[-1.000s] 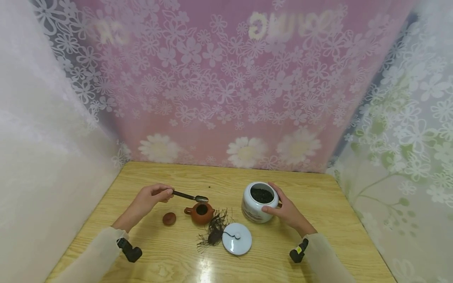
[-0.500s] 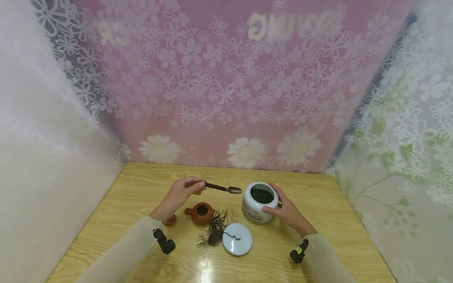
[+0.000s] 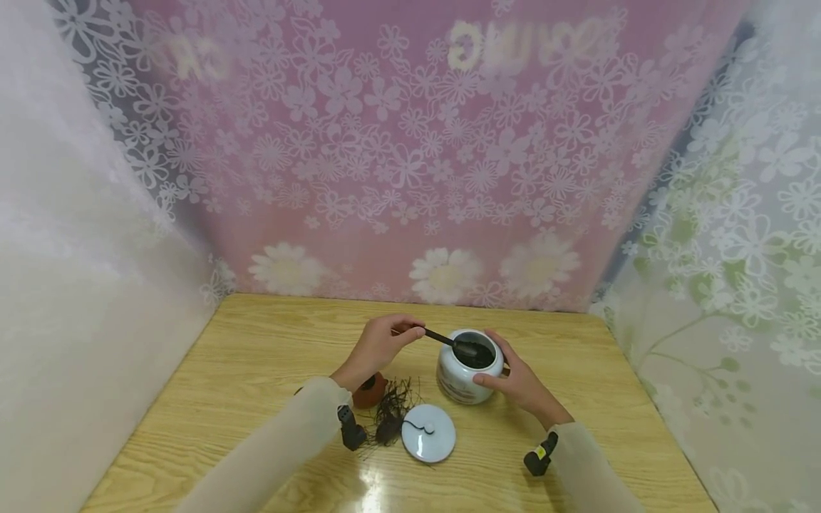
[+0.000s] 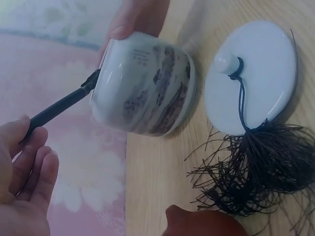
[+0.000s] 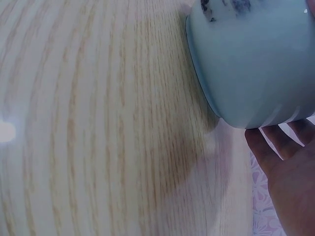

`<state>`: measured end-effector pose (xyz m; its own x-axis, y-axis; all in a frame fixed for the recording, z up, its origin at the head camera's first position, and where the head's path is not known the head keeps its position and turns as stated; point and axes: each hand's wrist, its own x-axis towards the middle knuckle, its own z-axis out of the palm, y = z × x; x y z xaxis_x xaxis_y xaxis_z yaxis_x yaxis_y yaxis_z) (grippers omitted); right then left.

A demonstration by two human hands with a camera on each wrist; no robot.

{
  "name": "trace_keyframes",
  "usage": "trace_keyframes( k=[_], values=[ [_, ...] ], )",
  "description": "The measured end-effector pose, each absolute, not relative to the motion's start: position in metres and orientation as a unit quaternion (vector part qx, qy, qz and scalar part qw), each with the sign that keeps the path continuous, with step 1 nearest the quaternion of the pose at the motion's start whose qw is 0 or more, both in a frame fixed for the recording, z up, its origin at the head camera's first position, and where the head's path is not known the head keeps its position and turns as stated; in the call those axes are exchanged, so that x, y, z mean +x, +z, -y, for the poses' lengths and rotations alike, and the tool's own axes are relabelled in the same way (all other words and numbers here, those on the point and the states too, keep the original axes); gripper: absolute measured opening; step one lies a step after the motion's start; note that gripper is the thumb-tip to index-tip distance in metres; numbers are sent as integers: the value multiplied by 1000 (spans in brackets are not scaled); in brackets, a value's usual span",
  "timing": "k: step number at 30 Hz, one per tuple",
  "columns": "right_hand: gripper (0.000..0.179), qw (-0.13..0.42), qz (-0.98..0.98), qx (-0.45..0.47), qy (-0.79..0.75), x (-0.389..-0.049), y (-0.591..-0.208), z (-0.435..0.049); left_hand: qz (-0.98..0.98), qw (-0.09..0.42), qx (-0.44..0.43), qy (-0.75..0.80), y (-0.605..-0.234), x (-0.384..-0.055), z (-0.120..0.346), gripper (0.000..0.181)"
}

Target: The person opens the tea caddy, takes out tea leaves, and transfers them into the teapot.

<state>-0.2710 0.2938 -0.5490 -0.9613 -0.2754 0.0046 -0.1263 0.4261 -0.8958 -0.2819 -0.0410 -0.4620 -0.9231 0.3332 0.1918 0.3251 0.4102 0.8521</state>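
My left hand [image 3: 380,347] pinches the dark handle of a tea scoop [image 3: 438,337] between thumb and fingers. The scoop's head is inside the mouth of a white porcelain tea jar [image 3: 458,385], over dark tea leaves [image 3: 482,355]. In the left wrist view the jar [image 4: 142,88] shows a painted landscape, and the scoop [image 4: 59,109] slants in across its rim. My right hand [image 3: 521,381] grips the jar's right side, thumb at the front. In the right wrist view several fingers of the right hand [image 5: 290,167] curve against the jar's wall [image 5: 256,64].
A white lid [image 3: 428,434] with a knob and a dark tassel [image 3: 391,420] lies in front of the jar on the wooden table [image 3: 513,484]. A small reddish-brown clay teapot [image 3: 370,393] stands left of the tassel, partly behind the left wrist. A patterned curtain [image 3: 398,178] hangs behind.
My left hand has carried the scoop rightward from above the teapot into the jar's mouth. The left forearm now covers the teapot's small lid. My right hand keeps its hold.
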Motion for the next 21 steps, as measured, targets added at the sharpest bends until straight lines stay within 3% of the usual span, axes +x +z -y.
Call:
trace_keyframes(
  k=[10, 21],
  values=[
    [102, 77, -837, -121, -529, -271, -548, -294, -869, -44, 304, 389, -465, -294, 22, 20],
    [101, 71, -838, -122, -527, -271, -549, -293, -893, -71, 392, 209, -442, -296, 8, 23]
  ],
)
